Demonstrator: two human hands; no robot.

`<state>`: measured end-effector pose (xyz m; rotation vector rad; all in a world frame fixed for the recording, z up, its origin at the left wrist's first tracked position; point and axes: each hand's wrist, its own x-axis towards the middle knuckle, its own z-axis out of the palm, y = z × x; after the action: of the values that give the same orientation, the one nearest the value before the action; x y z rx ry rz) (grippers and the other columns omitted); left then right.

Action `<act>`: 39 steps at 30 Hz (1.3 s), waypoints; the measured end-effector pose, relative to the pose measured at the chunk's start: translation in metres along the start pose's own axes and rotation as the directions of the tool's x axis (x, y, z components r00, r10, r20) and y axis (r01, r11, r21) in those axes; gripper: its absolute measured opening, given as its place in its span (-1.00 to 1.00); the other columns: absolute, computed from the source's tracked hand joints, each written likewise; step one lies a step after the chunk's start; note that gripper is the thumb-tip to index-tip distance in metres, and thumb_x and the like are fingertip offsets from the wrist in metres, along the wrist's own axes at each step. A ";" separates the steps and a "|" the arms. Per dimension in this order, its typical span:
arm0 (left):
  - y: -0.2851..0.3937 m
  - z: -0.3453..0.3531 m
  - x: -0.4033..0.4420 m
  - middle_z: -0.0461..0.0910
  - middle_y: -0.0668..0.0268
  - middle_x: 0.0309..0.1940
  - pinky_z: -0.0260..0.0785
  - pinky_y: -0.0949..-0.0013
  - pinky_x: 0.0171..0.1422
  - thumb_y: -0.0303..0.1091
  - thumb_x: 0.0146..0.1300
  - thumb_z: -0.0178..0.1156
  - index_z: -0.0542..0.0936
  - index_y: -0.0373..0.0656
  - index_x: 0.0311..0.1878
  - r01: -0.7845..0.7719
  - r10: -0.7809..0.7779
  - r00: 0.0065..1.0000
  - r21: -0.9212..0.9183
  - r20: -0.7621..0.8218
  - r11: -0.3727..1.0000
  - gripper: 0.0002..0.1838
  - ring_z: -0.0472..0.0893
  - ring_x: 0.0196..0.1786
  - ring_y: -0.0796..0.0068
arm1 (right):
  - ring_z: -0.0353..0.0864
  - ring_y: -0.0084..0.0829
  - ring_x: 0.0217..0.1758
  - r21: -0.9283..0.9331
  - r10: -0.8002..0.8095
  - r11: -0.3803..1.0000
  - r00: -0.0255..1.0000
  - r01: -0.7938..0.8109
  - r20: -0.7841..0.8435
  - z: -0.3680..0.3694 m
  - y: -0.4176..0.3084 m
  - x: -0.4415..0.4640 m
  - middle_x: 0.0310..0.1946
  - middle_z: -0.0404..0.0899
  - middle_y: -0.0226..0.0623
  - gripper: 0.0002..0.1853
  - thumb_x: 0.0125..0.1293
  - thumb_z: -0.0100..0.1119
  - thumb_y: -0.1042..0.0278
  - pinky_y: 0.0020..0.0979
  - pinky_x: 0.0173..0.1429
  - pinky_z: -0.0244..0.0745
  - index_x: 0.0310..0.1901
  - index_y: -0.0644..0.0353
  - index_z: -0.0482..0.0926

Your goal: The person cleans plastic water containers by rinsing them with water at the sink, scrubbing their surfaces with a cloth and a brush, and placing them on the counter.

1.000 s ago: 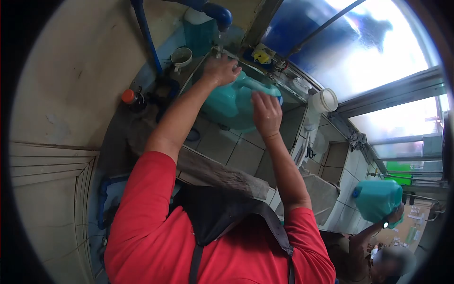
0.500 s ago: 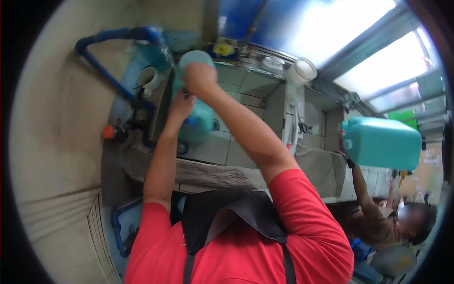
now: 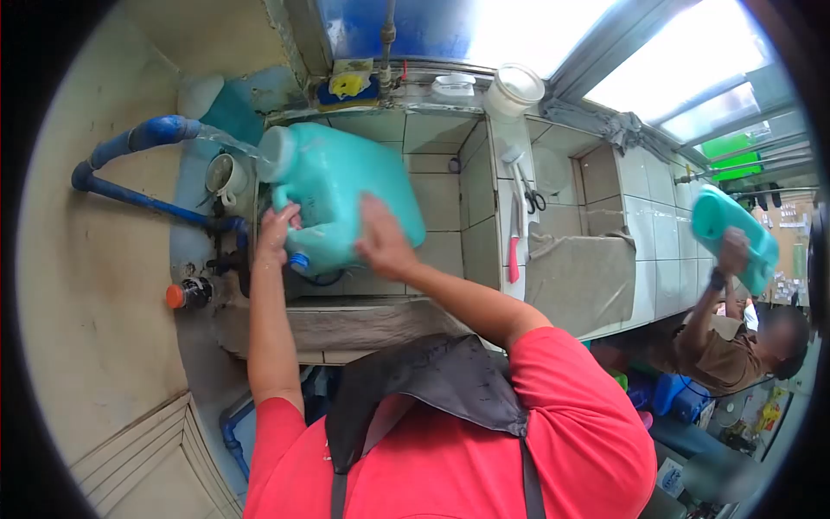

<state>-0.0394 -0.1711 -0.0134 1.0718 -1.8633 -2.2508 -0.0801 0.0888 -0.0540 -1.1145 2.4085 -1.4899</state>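
A large teal plastic jerrycan tilts over the tiled sink, its wide round mouth facing the blue pipe. Water pours from the pipe's end onto the mouth. On the near left side, my left hand is closed around the jerrycan's handle. A small blue cap shows just below that hand. My right hand lies against the jerrycan's near side, slightly blurred, with its fingers stretched out.
Beside the pipe sits a white mug; an orange-capped bottle is nearer. On the divider lie scissors and a red-handled knife. A white tub stands on the ledge. At right, another person holds a teal container.
The jerrycan is now raised and tilted, mouth under the running water. My hands have moved apart, the right to its side. The other person's container has turned, and the view has shifted.
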 end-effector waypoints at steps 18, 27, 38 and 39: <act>0.015 0.031 0.032 0.55 0.26 -0.23 0.38 0.29 0.01 -0.48 0.01 0.21 0.53 -0.21 -0.14 -0.092 0.149 0.985 0.462 -0.088 0.882 -0.71 0.55 -0.13 0.33 | -0.02 -0.01 0.58 0.108 0.815 0.578 0.578 -0.809 -0.037 -0.025 0.088 0.021 0.49 0.03 0.13 -0.27 0.46 -0.12 -0.06 -0.12 0.60 -0.11 0.43 0.40 0.14; 0.023 0.072 -0.029 0.59 0.07 -0.24 0.42 0.14 0.03 -0.48 0.00 0.10 0.48 -0.25 -0.03 -0.359 0.351 0.922 0.700 0.163 0.618 -0.61 0.60 -0.12 0.00 | 0.28 0.10 0.39 -0.296 -0.307 0.933 0.881 0.205 -0.359 -0.077 -0.001 0.133 0.30 0.35 0.07 -0.45 0.37 0.09 0.16 -0.05 0.46 0.14 0.29 0.32 0.36; -0.043 -0.019 -0.013 0.57 0.15 -0.16 0.38 0.30 0.09 -0.49 0.10 0.15 0.50 -0.24 0.06 -0.418 0.420 0.896 0.587 0.141 0.693 -0.61 0.56 -0.07 0.27 | 0.40 -0.11 0.30 0.794 0.950 -0.016 0.239 -0.608 0.201 -0.026 0.205 -0.038 0.30 0.40 -0.18 -0.22 0.41 -0.27 -0.40 0.01 0.39 0.27 0.36 0.13 0.33; -0.036 -0.017 -0.017 0.57 0.12 -0.10 0.38 0.28 0.12 -0.50 0.09 0.16 0.50 -0.25 0.09 -0.392 0.402 0.907 0.606 0.128 0.693 -0.58 0.56 -0.03 0.24 | 0.40 -0.10 0.30 0.686 0.954 -0.007 0.201 -0.727 0.223 -0.002 0.239 -0.061 0.29 0.40 -0.17 -0.22 0.40 -0.24 -0.40 0.03 0.37 0.28 0.35 0.12 0.35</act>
<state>-0.0035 -0.1682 -0.0378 0.5983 -2.6064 -1.4021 -0.1632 0.1886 -0.2631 0.8522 1.5592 -1.6851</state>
